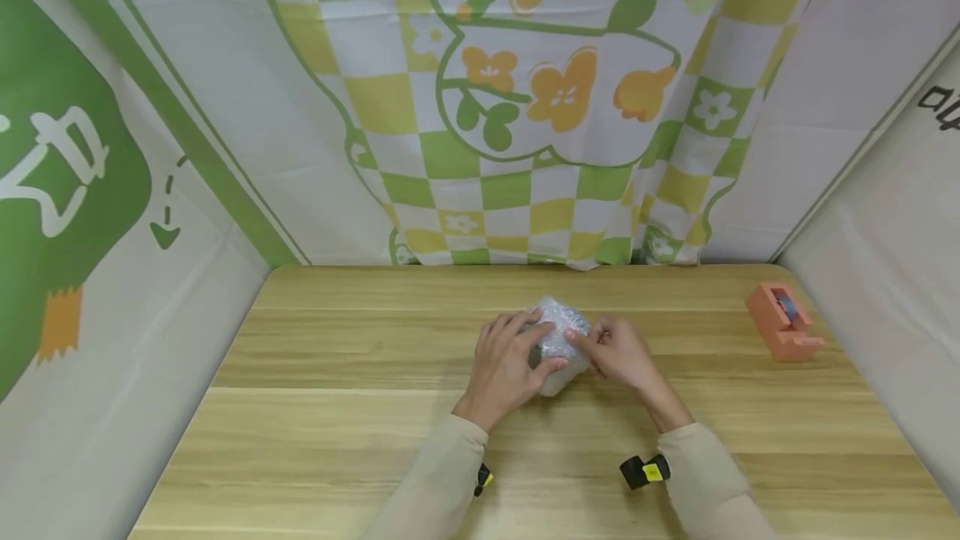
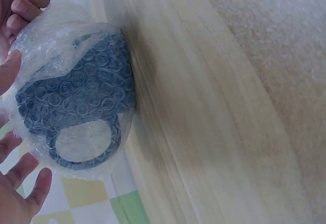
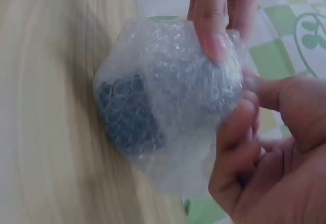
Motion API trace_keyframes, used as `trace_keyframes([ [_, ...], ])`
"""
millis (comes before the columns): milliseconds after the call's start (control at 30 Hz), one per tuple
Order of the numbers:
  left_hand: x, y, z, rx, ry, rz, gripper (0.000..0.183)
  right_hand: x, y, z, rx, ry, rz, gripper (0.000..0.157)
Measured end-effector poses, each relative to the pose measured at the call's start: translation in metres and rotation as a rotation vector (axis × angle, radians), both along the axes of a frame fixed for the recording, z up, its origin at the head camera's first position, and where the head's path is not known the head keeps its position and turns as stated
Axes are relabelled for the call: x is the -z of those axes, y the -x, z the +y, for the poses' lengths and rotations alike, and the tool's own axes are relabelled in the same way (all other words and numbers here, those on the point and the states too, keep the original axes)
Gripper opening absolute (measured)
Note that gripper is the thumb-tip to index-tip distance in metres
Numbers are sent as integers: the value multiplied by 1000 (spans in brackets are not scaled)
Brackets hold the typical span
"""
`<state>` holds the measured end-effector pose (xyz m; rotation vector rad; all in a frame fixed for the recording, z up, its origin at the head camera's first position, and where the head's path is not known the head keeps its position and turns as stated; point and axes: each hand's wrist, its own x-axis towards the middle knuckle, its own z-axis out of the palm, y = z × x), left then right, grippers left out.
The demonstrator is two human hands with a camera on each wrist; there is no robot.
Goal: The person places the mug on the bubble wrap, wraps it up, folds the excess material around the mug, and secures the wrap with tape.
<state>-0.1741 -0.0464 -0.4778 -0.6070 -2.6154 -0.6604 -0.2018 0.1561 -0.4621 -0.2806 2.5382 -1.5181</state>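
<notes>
A dark blue mug (image 2: 76,94) with a looped handle shows through clear bubble wrap (image 1: 558,338) near the middle of the wooden table. My left hand (image 1: 506,361) holds the bundle from the left, with the thumb on its near side and spread fingers over its top and far side. From the right, my right hand (image 1: 626,352) pinches the wrap's upper edge between thumb and curled fingers. Loose film covers part of the mug in the right wrist view, where a left fingertip presses on the wrap. The mug's rim cannot be made out.
A salmon-coloured tape dispenser (image 1: 780,327) with a blue roll stands at the table's right rear. Behind the wooden table (image 1: 337,423) hangs a green, yellow and white checked cloth (image 1: 517,190). Pale printed sheets close off both sides.
</notes>
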Motion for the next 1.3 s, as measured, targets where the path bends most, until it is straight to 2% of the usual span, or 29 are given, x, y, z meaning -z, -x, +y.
trace_keyframes([
  [100, -2, 1, 0, -1, 13, -5, 52, 4, -3, 8, -74, 123, -51, 25],
  [167, -2, 1, -1, 1, 21, -7, 52, 5, -4, 13, -121, 163, -67, 19],
  [300, -2, 1, -1, 6, 51, -21, 54, 7, -3, 22, -202, 161, -51, 15],
  [367, -3, 2, -1, 8, 84, -22, 55, 8, -2, 24, -220, 125, -4, 14],
  [567, -7, 3, -2, 22, 211, -11, 50, 14, 4, 24, -180, -83, 262, 21],
  [667, -9, 4, -2, 29, 250, -29, 48, 17, 5, 23, -183, -132, 350, 26],
  [800, -10, 4, -4, 41, 281, -51, 47, 20, 4, 21, -188, -139, 385, 30],
  [967, -10, 8, -7, 74, 269, -65, 45, 22, 1, 14, -122, -223, 448, 32],
  [1200, -12, 14, -19, 204, 143, -160, 45, 26, -4, 6, -85, -229, 479, 35],
  [1300, -10, 15, -22, 223, 114, -214, 48, 26, -6, 6, -76, -227, 468, 35],
])
